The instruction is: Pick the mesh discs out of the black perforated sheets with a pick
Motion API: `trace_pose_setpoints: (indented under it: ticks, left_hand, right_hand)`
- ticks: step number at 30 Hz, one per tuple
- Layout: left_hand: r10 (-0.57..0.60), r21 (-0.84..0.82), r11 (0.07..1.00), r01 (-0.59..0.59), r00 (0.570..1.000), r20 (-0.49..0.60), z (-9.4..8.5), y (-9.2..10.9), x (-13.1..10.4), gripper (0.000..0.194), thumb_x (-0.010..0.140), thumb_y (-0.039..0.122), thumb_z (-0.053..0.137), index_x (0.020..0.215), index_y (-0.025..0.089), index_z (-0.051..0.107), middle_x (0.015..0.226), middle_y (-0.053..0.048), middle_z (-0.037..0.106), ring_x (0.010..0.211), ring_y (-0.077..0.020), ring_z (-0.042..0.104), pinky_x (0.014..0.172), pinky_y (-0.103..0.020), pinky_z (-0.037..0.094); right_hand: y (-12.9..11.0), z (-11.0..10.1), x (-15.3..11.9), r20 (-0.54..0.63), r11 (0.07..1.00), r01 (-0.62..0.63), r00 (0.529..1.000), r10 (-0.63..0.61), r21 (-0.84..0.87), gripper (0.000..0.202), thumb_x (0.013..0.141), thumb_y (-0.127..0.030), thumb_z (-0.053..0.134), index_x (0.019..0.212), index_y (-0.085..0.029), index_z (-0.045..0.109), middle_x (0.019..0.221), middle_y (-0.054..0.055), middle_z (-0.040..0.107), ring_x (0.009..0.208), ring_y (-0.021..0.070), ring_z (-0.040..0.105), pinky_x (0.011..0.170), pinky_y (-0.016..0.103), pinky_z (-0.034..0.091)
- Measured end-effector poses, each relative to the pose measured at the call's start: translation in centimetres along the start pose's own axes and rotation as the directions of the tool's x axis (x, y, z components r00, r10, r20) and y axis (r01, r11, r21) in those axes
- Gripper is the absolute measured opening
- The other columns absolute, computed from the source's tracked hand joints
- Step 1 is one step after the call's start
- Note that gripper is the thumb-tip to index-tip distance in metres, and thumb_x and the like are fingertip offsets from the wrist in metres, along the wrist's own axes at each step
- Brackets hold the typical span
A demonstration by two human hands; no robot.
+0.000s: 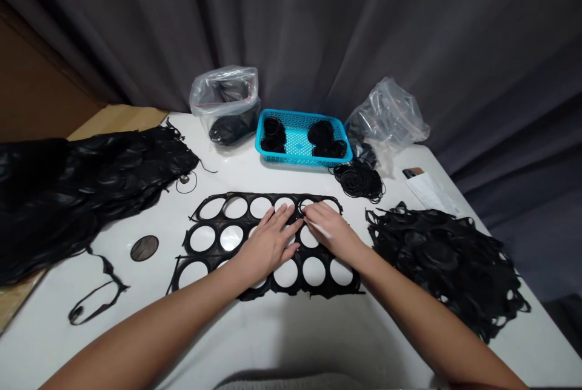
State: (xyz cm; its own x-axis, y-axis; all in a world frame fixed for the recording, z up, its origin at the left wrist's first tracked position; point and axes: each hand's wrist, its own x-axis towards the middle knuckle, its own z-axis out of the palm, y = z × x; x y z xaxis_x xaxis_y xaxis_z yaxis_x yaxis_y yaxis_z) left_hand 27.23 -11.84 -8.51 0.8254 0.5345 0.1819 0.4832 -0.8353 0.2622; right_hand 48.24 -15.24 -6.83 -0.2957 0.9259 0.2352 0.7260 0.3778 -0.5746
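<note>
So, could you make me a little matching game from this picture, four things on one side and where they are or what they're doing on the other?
Column one:
1. left hand
2. right hand
3. blue basket
4. round dark disc

Column two:
A. standing between two clear plastic bags
B. holding a slim pale tool
C. lying by itself on the white table
D. resting with fingers spread on the black sheet with round holes

Right pairs: 1-D, 2-B, 3-A, 4-C.
</note>
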Motion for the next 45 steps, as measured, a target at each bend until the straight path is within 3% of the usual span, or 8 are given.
trace_pose_setpoints:
  ticks: [4,7,10,18,26,33,40,45]
  left_hand:
    - [-0.009,0.006,1.000,0.009,1.000,0.004,-0.2,0.1,0.0,0.047,0.097,0.036,0.057,0.142,0.020,0.051,0.156,-0.014,0.040,0.147,-0.0326,0.034,0.120,-0.050,0.028]
    - [-0.013,0.025,1.000,0.013,1.000,0.007,-0.5,0.1,0.0,0.048,0.095,0.035,0.060,0.141,0.020,0.052,0.156,-0.014,0.040,0.144,-0.0348,0.036,0.118,-0.051,0.030]
    - [-0.005,0.054,0.999,0.004,1.000,0.026,-0.9,0.0,0.2,0.048,0.095,0.035,0.060,0.141,0.021,0.053,0.155,-0.014,0.041,0.142,-0.0359,0.039,0.117,-0.052,0.032]
    - [-0.026,0.082,0.996,0.022,0.999,0.047,-1.2,-0.6,0.8,0.045,0.092,0.034,0.063,0.135,0.026,0.058,0.147,-0.011,0.050,0.138,-0.0414,0.041,0.112,-0.060,0.032]
    - [0.099,-0.001,0.995,-0.099,0.995,-0.022,-1.6,1.1,4.0,0.041,0.098,0.034,0.054,0.136,0.018,0.053,0.141,-0.016,0.053,0.134,-0.0314,0.048,0.110,-0.048,0.040]
    - [0.125,0.003,0.992,-0.126,0.990,0.061,1.0,0.9,4.6,0.051,0.097,0.039,0.058,0.145,0.024,0.048,0.159,-0.012,0.036,0.148,-0.0355,0.029,0.118,-0.054,0.028]
    - [0.132,0.021,0.991,-0.133,0.990,0.043,1.7,0.8,3.9,0.057,0.100,0.045,0.051,0.152,0.027,0.038,0.164,-0.008,0.027,0.153,-0.0361,0.009,0.120,-0.057,0.022]
    - [0.126,0.036,0.991,-0.128,0.991,0.051,1.7,1.0,4.0,0.059,0.099,0.050,0.051,0.153,0.029,0.036,0.165,-0.006,0.023,0.153,-0.0388,0.002,0.120,-0.060,0.020]
  right_hand:
    - [2.0,-1.7,0.4,-0.242,0.984,-0.152,0.962,0.126,-0.092,0.018,0.097,-0.021,0.042,0.085,-0.021,0.057,0.089,0.010,0.065,0.087,0.0251,0.060,0.082,0.039,0.048]
    - [5.2,-4.4,0.3,-0.506,0.898,-0.433,0.759,0.410,0.078,0.019,0.093,-0.034,0.050,0.079,-0.022,0.054,0.082,0.008,0.066,0.075,0.0227,0.062,0.075,0.038,0.051]
    - [7.4,-6.1,-0.3,-0.435,0.745,-0.514,0.606,0.666,0.425,0.028,0.082,-0.046,0.064,0.074,-0.022,0.052,0.077,0.005,0.068,0.062,0.0189,0.063,0.059,0.034,0.055]
    - [8.1,-7.4,-1.6,-0.321,0.455,-0.230,0.449,0.834,0.860,0.037,0.065,-0.034,0.084,0.073,-0.022,0.050,0.074,0.000,0.068,0.078,0.0179,0.074,0.054,0.021,0.063]
    - [6.1,-5.7,-2.1,-0.079,0.391,-0.307,0.692,0.718,0.868,0.044,0.066,-0.048,0.085,0.071,-0.022,0.050,0.082,0.004,0.071,0.088,0.0204,0.073,0.078,0.032,0.063]
    - [4.7,-3.8,-2.0,0.022,0.683,-0.403,0.869,0.494,0.610,0.025,0.087,-0.046,0.065,0.085,-0.021,0.061,0.097,0.004,0.069,0.093,0.0201,0.064,0.090,0.037,0.050]
    - [5.0,-3.5,-2.1,0.028,0.719,-0.394,0.886,0.463,0.573,0.023,0.089,-0.042,0.061,0.078,-0.022,0.058,0.100,0.004,0.066,0.098,0.0211,0.062,0.090,0.034,0.048]
    - [3.6,-6.9,-2.5,-0.091,0.676,-0.410,0.813,0.576,0.612,0.024,0.086,-0.045,0.066,0.081,-0.022,0.060,0.099,0.005,0.070,0.096,0.0220,0.064,0.087,0.034,0.050]
